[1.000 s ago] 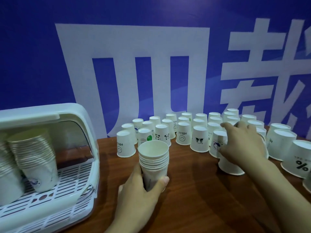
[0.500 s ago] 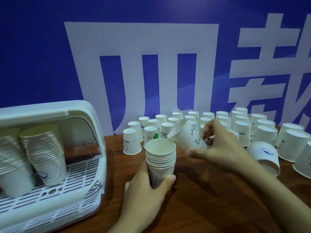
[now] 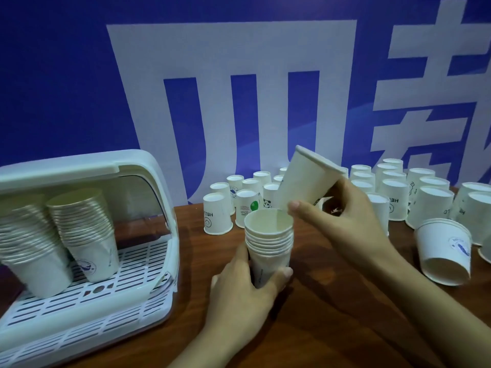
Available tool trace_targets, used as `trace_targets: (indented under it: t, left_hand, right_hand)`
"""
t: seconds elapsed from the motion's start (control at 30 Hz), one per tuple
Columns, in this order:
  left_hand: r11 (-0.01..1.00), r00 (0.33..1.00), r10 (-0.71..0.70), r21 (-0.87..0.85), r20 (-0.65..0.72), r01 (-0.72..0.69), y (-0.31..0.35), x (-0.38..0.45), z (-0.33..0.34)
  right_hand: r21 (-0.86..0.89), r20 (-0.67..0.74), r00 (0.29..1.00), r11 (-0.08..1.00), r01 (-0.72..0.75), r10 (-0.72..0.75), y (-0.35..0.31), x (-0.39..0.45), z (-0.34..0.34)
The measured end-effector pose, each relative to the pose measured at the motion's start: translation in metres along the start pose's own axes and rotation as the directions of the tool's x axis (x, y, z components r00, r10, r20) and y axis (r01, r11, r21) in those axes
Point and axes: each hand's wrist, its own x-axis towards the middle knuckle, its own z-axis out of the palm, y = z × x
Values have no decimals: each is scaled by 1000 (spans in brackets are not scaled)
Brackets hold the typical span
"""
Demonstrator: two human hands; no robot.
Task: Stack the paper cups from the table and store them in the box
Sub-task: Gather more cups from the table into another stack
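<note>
My left hand (image 3: 247,290) grips an upright stack of white paper cups (image 3: 268,240) standing on the brown table (image 3: 318,328). My right hand (image 3: 342,219) holds a single paper cup (image 3: 305,179) tilted, its narrow base right above the stack's open mouth. Several more cups (image 3: 393,192) stand upside down in rows at the back of the table. At the left stands the white box (image 3: 148,181) with its lid raised; two tall cup stacks (image 3: 85,229) stand on its slotted tray.
A short stack of cups (image 3: 443,251) lies tipped over on the table at the right, beside my right forearm. A blue wall with large white characters (image 3: 233,102) rises right behind the table. The box's slotted tray (image 3: 93,312) reaches toward the front edge.
My right hand lifted one cup from the rows, turned it upright and carried it left over the stack. A short stack at the right tipped over. My left hand kept its grip.
</note>
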Motion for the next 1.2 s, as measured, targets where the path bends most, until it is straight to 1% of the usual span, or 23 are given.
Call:
trace_targets:
  t: [0.2, 0.3, 0.33, 0.43, 0.47, 0.53, 0.6, 0.63, 0.7, 0.8, 0.87, 0.93, 0.97, 1.0, 1.03, 1.07, 1.1, 1.13, 1.17, 1.2]
  left_hand:
    - [999, 999, 24, -31, 25, -23, 1, -1, 1]
    - [999, 1000, 23, -32, 12, -22, -1, 0, 3]
    - [999, 1000, 23, -35, 7, -22, -3, 0, 3]
    - [999, 1000, 27, -47, 10, -26, -5, 0, 4]
    - [999, 999, 31, -44, 7, -31, -6, 0, 5]
    - [998, 999, 43, -37, -6, -43, -7, 1, 6]
    - [998, 999, 50, -44, -15, -51, -8, 2, 6]
    - [998, 999, 51, -47, -15, -52, -8, 2, 7]
    - [997, 999, 50, -52, -13, -51, -8, 2, 7]
    - [998, 999, 45, -51, 4, -45, -8, 2, 6]
    - [998, 999, 42, -46, 9, -42, -7, 2, 5]
    - [998, 999, 35, -54, 16, -34, -6, 2, 3]
    - [998, 999, 36, -61, 23, -35, -6, 3, 3]
    - [997, 999, 37, -70, 29, -35, -6, 2, 3]
    - [996, 999, 38, -82, 26, -36, -7, 2, 3]
    - [995, 999, 40, -93, 23, -38, -7, 1, 3]
    - [994, 999, 40, -98, 28, -37, -7, 0, 3]
    - [995, 999, 39, -98, 38, -35, -7, -1, 3]
    - [995, 998, 36, -97, 47, -32, -6, -1, 4]
    - [995, 998, 33, -97, 55, -28, -6, -2, 4]
  right_hand:
    - [0, 111, 994, 1000, 5, -5, 0, -10, 19]
    - [22, 163, 987, 1000, 5, -8, 1, -11, 23]
    - [4, 169, 985, 1000, 19, -19, 3, -12, 24]
    - [-165, 192, 981, 985, 49, -17, 12, -10, 24]
    - [-162, 200, 980, 986, 30, 3, 14, -10, 23]
    - [-59, 194, 980, 998, -22, 33, 15, -8, 19]
    - [18, 178, 984, 999, -31, 27, 14, -7, 17]
    - [23, 176, 984, 1000, -21, 16, 14, -7, 17]
    - [-26, 168, 986, 1000, 9, -5, 15, -7, 20]
    - [-157, 158, 987, 987, 27, -1, 18, -5, 21]
    - [-211, 182, 983, 977, 32, 7, 14, -4, 19]
    - [-280, 230, 973, 957, 78, -12, 6, -3, 6]
    - [-337, 233, 972, 936, 100, -20, 3, -4, -4]
    - [-417, 203, 979, 902, 113, -29, 1, -6, -18]
    - [-524, 136, 989, 844, 115, -50, 3, -8, -33]
    - [-646, 42, 996, 759, 84, -75, 7, -9, -49]
    - [-753, -56, 996, 658, 6, -73, 13, -12, -64]
    - [-825, -138, 990, 557, -100, -27, 20, -15, -77]
    - [-866, -194, 979, 456, -203, 66, 29, -19, -87]
    - [-885, -226, 955, 370, -284, 192, 37, -25, -94]
